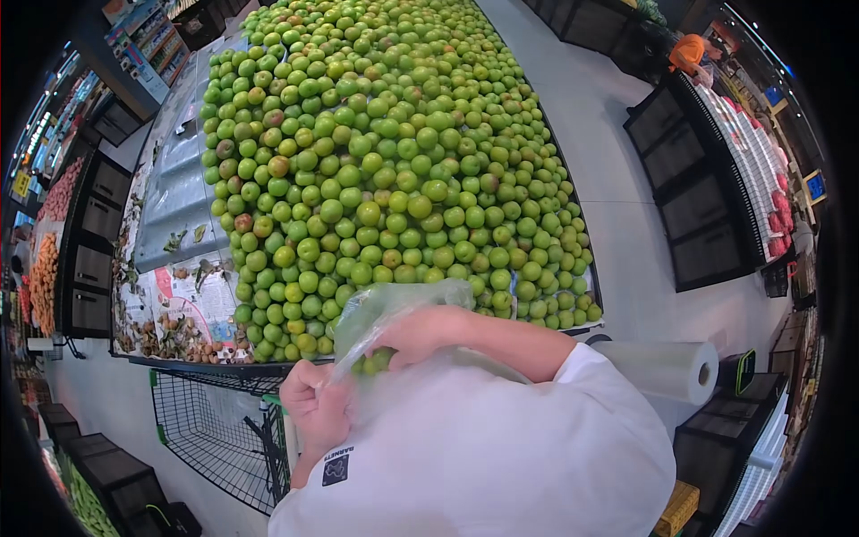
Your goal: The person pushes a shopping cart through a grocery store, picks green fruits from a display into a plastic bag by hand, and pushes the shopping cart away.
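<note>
A clear plastic bag (394,309) is held open in front of my chest, with some green fruit (374,362) showing inside it. My left hand (318,400) grips the bag's near left edge with its fingers closed. At the bag's mouth is my right hand (420,333), partly behind the film; its fingertips are hidden, so what they hold cannot be made out. Beyond the bag lies a large heap of round green fruit (385,179), some with reddish patches.
A shopping cart (219,430) stands at the lower left. A roll of plastic bags (662,370) sits to the right. Newspaper (192,295) covers the stand's left side. Dark display stands (689,179) line the right, where a person in orange (687,54) is farther off.
</note>
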`<state>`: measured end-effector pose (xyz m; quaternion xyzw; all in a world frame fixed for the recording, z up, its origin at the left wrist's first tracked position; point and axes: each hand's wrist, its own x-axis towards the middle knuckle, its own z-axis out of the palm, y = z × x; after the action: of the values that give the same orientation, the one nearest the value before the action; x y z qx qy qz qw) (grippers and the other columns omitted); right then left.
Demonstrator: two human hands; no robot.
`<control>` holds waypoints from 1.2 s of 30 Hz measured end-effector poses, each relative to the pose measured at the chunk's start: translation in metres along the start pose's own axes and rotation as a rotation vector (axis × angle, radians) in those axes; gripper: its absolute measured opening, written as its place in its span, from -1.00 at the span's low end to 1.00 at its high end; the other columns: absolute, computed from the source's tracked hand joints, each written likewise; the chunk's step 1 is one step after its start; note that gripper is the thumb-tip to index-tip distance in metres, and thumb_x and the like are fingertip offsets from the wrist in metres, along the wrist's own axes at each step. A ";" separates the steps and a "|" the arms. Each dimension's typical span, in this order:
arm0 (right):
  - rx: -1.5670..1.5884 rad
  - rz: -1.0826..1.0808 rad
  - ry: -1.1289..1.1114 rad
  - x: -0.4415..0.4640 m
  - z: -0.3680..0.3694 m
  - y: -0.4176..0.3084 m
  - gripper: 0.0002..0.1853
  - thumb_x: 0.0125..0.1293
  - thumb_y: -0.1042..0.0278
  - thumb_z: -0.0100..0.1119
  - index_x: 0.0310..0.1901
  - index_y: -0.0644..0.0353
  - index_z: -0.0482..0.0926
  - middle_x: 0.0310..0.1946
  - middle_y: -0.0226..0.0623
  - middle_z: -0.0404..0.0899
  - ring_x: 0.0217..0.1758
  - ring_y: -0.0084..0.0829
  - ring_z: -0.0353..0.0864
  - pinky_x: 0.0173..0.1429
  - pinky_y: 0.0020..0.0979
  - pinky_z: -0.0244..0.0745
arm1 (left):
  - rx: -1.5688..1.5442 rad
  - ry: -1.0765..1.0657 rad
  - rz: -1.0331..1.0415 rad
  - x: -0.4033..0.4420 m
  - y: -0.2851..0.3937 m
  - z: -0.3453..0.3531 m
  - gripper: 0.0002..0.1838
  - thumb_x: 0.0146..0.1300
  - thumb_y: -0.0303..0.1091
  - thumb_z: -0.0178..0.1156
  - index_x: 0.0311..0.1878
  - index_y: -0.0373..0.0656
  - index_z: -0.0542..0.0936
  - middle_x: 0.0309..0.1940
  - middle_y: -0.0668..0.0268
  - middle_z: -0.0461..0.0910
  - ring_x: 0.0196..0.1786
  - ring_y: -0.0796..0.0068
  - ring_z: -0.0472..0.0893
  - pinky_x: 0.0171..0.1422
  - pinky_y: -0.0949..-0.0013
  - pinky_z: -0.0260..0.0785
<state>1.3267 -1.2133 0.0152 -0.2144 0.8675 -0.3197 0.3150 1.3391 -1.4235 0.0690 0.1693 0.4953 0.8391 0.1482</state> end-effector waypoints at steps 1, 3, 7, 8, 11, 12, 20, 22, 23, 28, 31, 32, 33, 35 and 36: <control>-0.074 -0.020 -0.014 -0.003 -0.004 -0.006 -0.56 0.22 0.26 0.30 0.17 -0.05 0.57 -0.05 -0.19 0.69 0.05 -0.09 0.66 0.11 -0.10 0.55 | 0.001 0.007 -0.002 0.001 -0.001 0.000 -0.74 0.39 -0.54 0.12 -0.40 -0.11 0.28 -0.63 0.39 0.43 -0.63 0.77 0.26 -0.60 0.58 0.06; -0.144 -0.040 -0.029 -0.004 -0.003 -0.010 -0.57 0.21 0.32 0.29 0.15 -0.06 0.58 -0.02 -0.20 0.68 0.07 -0.10 0.66 0.10 -0.11 0.55 | 0.046 -0.049 0.076 0.002 -0.005 0.000 -0.68 0.45 -0.38 0.19 -0.37 -0.08 0.25 -0.67 0.43 0.36 -0.71 0.76 0.21 -0.70 0.59 -0.04; -0.189 -0.133 0.016 0.002 0.003 -0.012 -0.55 0.18 0.46 0.27 0.14 -0.02 0.59 0.01 -0.19 0.63 0.09 -0.10 0.64 0.13 -0.11 0.54 | 0.024 0.000 0.005 0.000 -0.001 0.002 -0.68 0.42 -0.40 0.22 -0.41 -0.11 0.29 -0.63 0.41 0.42 -0.62 0.77 0.27 -0.59 0.58 0.06; -0.190 -0.172 0.031 0.003 0.004 -0.012 -0.57 0.16 0.47 0.27 0.11 -0.03 0.60 -0.04 -0.22 0.64 0.07 -0.12 0.64 0.10 -0.11 0.55 | 0.023 0.002 0.000 -0.001 -0.001 0.001 -0.68 0.42 -0.39 0.23 -0.41 -0.11 0.29 -0.63 0.42 0.42 -0.61 0.77 0.27 -0.58 0.58 0.07; -0.093 -0.094 0.044 -0.001 -0.001 -0.017 -0.56 0.18 0.47 0.28 0.13 -0.01 0.58 -0.02 -0.22 0.61 0.08 -0.12 0.63 0.10 -0.10 0.55 | 0.016 0.014 0.005 -0.002 0.000 0.000 -0.67 0.42 -0.38 0.24 -0.41 -0.10 0.30 -0.62 0.42 0.43 -0.60 0.78 0.28 -0.57 0.57 0.08; -0.094 -0.102 0.033 -0.006 -0.005 -0.020 -0.56 0.18 0.47 0.28 0.13 -0.01 0.58 -0.02 -0.22 0.61 0.08 -0.12 0.63 0.10 -0.10 0.55 | 0.008 0.011 0.014 -0.003 0.001 0.000 -0.67 0.41 -0.38 0.24 -0.41 -0.10 0.30 -0.62 0.42 0.43 -0.59 0.78 0.28 -0.56 0.57 0.08; 0.197 -0.408 0.396 -0.081 -0.080 -0.029 -0.39 0.06 0.50 0.46 0.21 0.08 0.53 0.07 -0.26 0.61 0.09 -0.18 0.61 0.18 -0.26 0.52 | 0.011 0.059 0.013 -0.006 0.005 -0.002 -0.67 0.37 -0.39 0.29 -0.41 -0.11 0.32 -0.59 0.41 0.46 -0.59 0.75 0.29 -0.55 0.56 0.10; 0.289 -0.359 0.558 -0.092 -0.093 -0.009 -0.42 0.06 0.50 0.47 0.18 0.13 0.55 0.11 -0.25 0.60 0.10 -0.21 0.61 0.24 -0.30 0.49 | 0.016 0.015 -0.001 -0.008 0.006 -0.005 -0.67 0.36 -0.40 0.30 -0.41 -0.11 0.32 -0.59 0.41 0.47 -0.59 0.75 0.30 -0.55 0.56 0.12; 0.349 -0.300 0.660 -0.093 -0.095 0.004 -0.44 0.07 0.50 0.47 0.17 0.15 0.56 0.13 -0.24 0.59 0.11 -0.22 0.61 0.27 -0.31 0.47 | 0.058 -0.071 0.039 -0.007 0.005 -0.009 -0.67 0.35 -0.42 0.31 -0.42 -0.11 0.33 -0.59 0.40 0.47 -0.58 0.74 0.32 -0.55 0.55 0.13; 0.142 0.016 0.806 -0.062 -0.078 0.066 -0.48 0.13 0.51 0.42 0.17 0.13 0.55 0.11 -0.22 0.59 0.18 -0.22 0.57 0.29 -0.31 0.46 | 0.008 -0.091 0.106 -0.009 -0.001 -0.009 -0.65 0.34 -0.41 0.34 -0.42 -0.11 0.32 -0.60 0.40 0.46 -0.58 0.72 0.34 -0.55 0.55 0.16; -0.010 0.128 0.728 -0.042 -0.054 0.079 -0.46 0.11 0.50 0.36 0.18 0.07 0.53 0.08 -0.21 0.57 0.20 -0.17 0.53 0.27 -0.29 0.47 | -0.047 0.001 0.068 -0.009 0.000 -0.005 -0.64 0.36 -0.36 0.33 -0.43 -0.10 0.31 -0.60 0.37 0.49 -0.60 0.73 0.34 -0.56 0.56 0.16; -0.097 0.155 0.707 -0.036 -0.048 0.076 -0.44 0.08 0.49 0.35 0.19 0.05 0.52 0.09 -0.22 0.55 0.20 -0.15 0.52 0.27 -0.28 0.46 | -0.037 0.018 0.084 -0.009 0.000 -0.005 -0.64 0.38 -0.34 0.32 -0.42 -0.10 0.30 -0.60 0.37 0.49 -0.61 0.74 0.34 -0.57 0.56 0.15; -0.185 0.181 0.687 -0.031 -0.043 0.075 -0.42 0.05 0.47 0.34 0.20 0.03 0.52 0.09 -0.22 0.52 0.20 -0.14 0.50 0.27 -0.26 0.46 | -0.027 0.032 0.099 -0.008 0.000 -0.005 -0.64 0.39 -0.32 0.30 -0.42 -0.09 0.30 -0.60 0.36 0.49 -0.61 0.74 0.34 -0.58 0.57 0.14; -0.244 0.149 0.733 -0.025 -0.036 0.081 -0.39 0.02 0.46 0.31 0.21 0.02 0.52 0.09 -0.24 0.49 0.21 -0.17 0.48 0.28 -0.26 0.46 | -0.015 0.046 0.088 -0.006 0.002 -0.005 -0.65 0.40 -0.31 0.29 -0.40 -0.10 0.30 -0.61 0.36 0.48 -0.62 0.75 0.35 -0.59 0.57 0.13; -0.289 0.117 0.791 -0.025 -0.034 0.081 -0.43 0.09 0.40 0.30 0.22 0.05 0.51 0.11 -0.23 0.48 0.26 -0.18 0.43 0.33 -0.26 0.41 | -0.005 0.055 0.080 -0.006 0.003 -0.005 -0.65 0.41 -0.30 0.28 -0.39 -0.10 0.30 -0.62 0.36 0.47 -0.62 0.75 0.35 -0.60 0.58 0.12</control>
<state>1.3072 -1.1280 -0.0096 -0.0677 0.9681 -0.2341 -0.0581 1.3421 -1.4307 0.0684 0.1654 0.4901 0.8499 0.1011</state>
